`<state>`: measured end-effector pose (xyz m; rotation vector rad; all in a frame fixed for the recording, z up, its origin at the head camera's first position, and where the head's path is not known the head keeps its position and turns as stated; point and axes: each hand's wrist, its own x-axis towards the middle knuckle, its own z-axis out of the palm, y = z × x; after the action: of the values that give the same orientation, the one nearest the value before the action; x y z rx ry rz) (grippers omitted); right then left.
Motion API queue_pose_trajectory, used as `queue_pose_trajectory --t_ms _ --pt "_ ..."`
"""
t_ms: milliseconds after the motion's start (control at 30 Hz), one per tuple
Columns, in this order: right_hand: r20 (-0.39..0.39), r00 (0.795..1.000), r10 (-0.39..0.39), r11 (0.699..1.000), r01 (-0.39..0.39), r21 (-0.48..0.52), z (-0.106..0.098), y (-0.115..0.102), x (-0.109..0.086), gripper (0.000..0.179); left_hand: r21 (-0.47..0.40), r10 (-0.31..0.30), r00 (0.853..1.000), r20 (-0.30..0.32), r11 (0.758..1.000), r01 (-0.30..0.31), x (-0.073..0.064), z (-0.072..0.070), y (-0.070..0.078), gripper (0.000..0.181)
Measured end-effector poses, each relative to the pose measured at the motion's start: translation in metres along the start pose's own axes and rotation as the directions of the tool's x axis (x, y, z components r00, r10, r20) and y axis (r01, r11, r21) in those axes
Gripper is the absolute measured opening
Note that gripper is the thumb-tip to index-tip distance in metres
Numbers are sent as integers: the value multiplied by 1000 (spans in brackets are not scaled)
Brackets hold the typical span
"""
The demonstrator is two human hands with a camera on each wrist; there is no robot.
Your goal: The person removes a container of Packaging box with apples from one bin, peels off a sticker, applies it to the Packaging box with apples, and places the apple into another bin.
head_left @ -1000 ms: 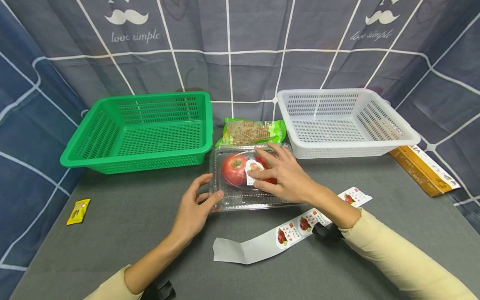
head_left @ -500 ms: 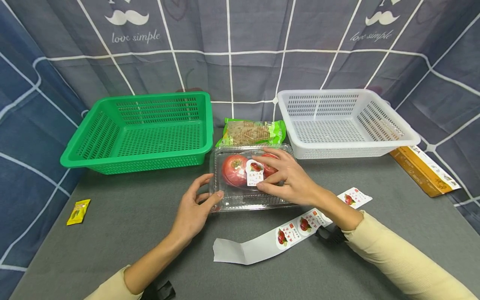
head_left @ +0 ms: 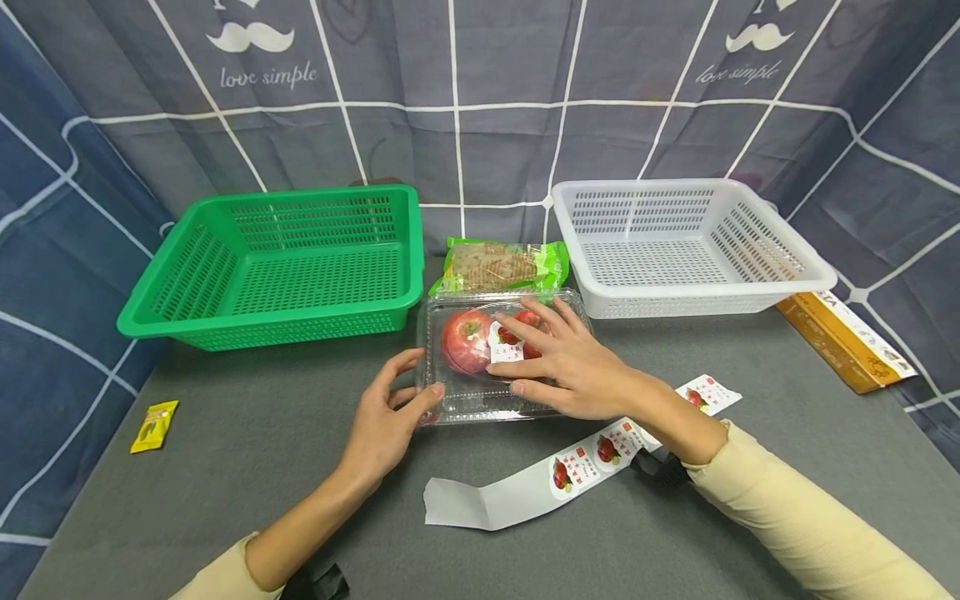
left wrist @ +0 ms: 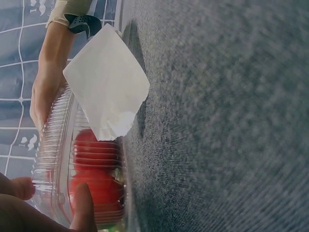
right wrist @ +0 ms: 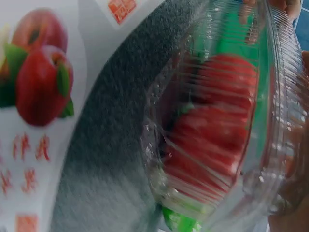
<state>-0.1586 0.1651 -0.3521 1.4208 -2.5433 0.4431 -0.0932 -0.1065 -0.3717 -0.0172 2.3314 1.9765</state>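
Observation:
A clear plastic clamshell box [head_left: 480,408] with red apples [head_left: 465,342] inside lies on the grey table. On its lid is a white label sticker [head_left: 507,354], partly covered by fingers. My left hand [head_left: 384,425] holds the box's left front corner, thumb on the front and fingers along the side. My right hand [head_left: 581,367] rests on the lid with spread fingers, touching the sticker. A strip of label stickers [head_left: 517,502] runs under the right wrist; its bare white end [left wrist: 106,82] fills part of the left wrist view. The right wrist view shows the box [right wrist: 212,130] blurred.
A green basket [head_left: 273,325] stands at the back left, a white basket [head_left: 705,292] at the back right. A green snack packet [head_left: 502,265] lies behind the box. A brown carton [head_left: 847,342] sits at the right, a yellow packet [head_left: 154,427] at the left.
The right hand's fingers lifted slightly and drew back off the sticker, then spread over the lid and its lower edge again. The left hand and the box have stayed in place.

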Motion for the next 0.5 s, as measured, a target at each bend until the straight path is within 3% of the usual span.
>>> queue_pose_trajectory --t_ms 267,500 --pt "-186 981 50 987 -20 159 4 1 2 22 -29 -2 1000 1 1000 2 0 0 0 54" --pt "-275 959 69 974 -6 225 6 2 -1 22 -33 -6 1000 3 999 6 1 0 -2 54"
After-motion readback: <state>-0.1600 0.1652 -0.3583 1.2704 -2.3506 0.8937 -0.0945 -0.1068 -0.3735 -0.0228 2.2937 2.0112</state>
